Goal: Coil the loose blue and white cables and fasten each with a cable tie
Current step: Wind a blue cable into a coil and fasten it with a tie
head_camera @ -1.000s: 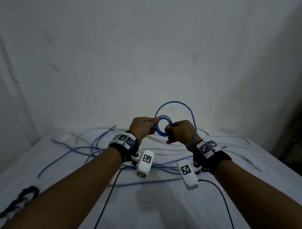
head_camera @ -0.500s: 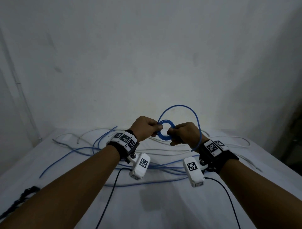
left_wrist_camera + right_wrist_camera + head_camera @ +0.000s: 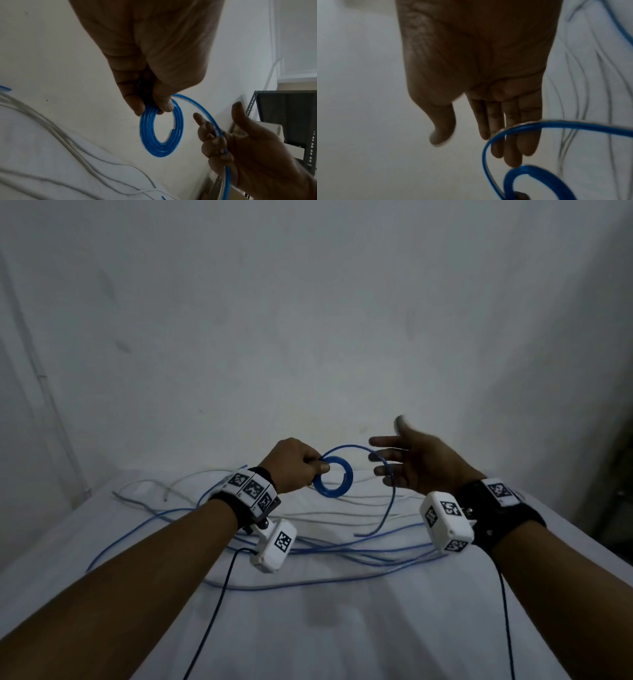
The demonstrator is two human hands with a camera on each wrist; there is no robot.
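Fingers (image 3: 164, 106) of the left hand (image 3: 294, 467) pinch the upright blue coil (image 3: 334, 477); right hand (image 3: 421, 463) fingers spread, loose strand trailing downward.

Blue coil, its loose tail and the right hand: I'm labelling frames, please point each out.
blue coil (image 3: 161, 148), left wrist view, lower arc of the windings.
loose tail (image 3: 388, 508), head view, hanging stretch.
right hand (image 3: 428, 467), head view, back of the hand.

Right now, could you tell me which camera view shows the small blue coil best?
The left wrist view: the blue coil fills mid-frame, its stacked turns distinct, pinched by the left hand. The head view shows it whole but small. The right wrist view cuts it off at the bottom edge, blurred.
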